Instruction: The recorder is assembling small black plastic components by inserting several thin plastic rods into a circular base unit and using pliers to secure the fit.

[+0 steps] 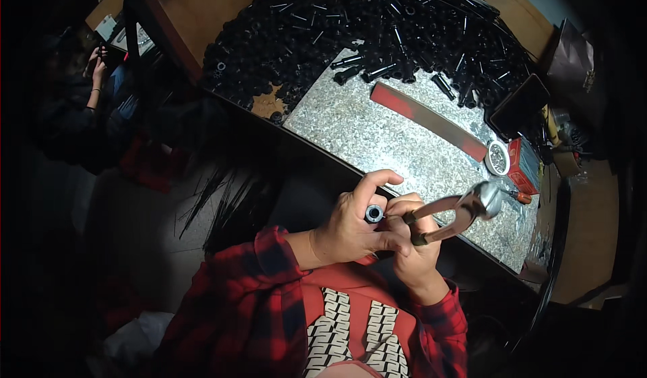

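My left hand (344, 226) is closed around a dark tube (374, 213), whose round hollow end with a pale ring faces up. Its forefinger sticks out, bent, toward the worktop. Pressed up beside it, my right hand (416, 256) grips a pair of metal pincers (458, 216). Their rounded head points up and to the right, over the worktop, away from the tube. The fingertips of both hands meet at the tube's right side. Anything small between those fingertips is hidden.
A large heap of black tubular parts (303, 34) covers the far side. On the speckled slab (337, 128) lie a worn red bar (428, 122), a white bowl of small metal pieces (497, 158) and a red box (522, 165). A screwdriver (519, 196) lies nearby. Another person (98, 84) works at far left.
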{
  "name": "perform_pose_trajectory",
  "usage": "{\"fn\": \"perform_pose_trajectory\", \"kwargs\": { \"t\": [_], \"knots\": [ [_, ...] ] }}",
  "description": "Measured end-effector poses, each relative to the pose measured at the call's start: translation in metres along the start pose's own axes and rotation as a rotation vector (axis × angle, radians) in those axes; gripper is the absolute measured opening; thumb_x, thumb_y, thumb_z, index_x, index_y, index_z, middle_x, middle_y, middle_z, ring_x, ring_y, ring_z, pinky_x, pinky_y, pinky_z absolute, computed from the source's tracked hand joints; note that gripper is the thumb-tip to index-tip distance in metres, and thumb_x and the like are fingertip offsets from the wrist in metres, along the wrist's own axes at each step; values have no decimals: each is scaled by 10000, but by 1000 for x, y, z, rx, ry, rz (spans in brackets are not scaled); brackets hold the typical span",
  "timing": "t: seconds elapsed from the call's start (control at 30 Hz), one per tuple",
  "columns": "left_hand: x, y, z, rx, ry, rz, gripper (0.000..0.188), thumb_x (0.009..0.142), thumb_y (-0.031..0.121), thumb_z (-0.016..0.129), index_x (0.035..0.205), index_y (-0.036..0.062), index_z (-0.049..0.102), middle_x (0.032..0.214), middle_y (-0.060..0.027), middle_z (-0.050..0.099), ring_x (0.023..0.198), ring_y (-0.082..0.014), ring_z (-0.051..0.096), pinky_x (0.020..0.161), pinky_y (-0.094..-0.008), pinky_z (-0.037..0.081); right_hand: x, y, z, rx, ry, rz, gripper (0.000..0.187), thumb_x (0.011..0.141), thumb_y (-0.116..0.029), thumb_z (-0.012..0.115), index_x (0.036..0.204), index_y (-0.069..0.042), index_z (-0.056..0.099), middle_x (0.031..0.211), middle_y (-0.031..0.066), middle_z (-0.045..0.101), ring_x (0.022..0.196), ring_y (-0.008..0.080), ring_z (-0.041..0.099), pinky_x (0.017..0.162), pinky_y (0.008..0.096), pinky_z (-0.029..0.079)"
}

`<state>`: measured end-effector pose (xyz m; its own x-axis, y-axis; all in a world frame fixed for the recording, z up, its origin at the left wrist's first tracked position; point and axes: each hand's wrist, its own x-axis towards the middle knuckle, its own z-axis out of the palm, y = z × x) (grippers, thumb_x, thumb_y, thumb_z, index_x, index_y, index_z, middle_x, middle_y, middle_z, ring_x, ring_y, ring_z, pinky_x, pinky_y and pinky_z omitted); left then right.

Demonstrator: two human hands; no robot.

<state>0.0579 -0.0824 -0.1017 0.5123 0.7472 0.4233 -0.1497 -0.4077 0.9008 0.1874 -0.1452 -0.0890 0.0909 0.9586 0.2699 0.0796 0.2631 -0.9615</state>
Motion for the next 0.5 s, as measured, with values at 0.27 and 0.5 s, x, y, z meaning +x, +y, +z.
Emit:
{"fn": "perform_pose_trajectory", "kwargs": {
  "t": [0.27, 0.5],
  "knots": [
    [-2, -3, 1, -32, 17, -1, 853, 646, 377, 856, 1242, 9, 369, 635, -77, 575, 566, -141, 578, 534, -275, 447, -1, 1, 3, -59, 11, -114, 128, 841, 72, 562, 953, 13, 550, 923, 96, 549, 780, 145, 542, 695, 271, 464],
    [-1, -5, -1, -23, 20, 63, 836, 669, 389, 842, 1240, 10, 363, 656, -88, 602, 585, -132, 600, 541, -267, 455, 2, 1, 2, -61, -27, -135, 139, 830, 72, 578, 954, 17, 548, 933, 116, 542, 784, 161, 557, 694, 288, 480]
  ]
}}
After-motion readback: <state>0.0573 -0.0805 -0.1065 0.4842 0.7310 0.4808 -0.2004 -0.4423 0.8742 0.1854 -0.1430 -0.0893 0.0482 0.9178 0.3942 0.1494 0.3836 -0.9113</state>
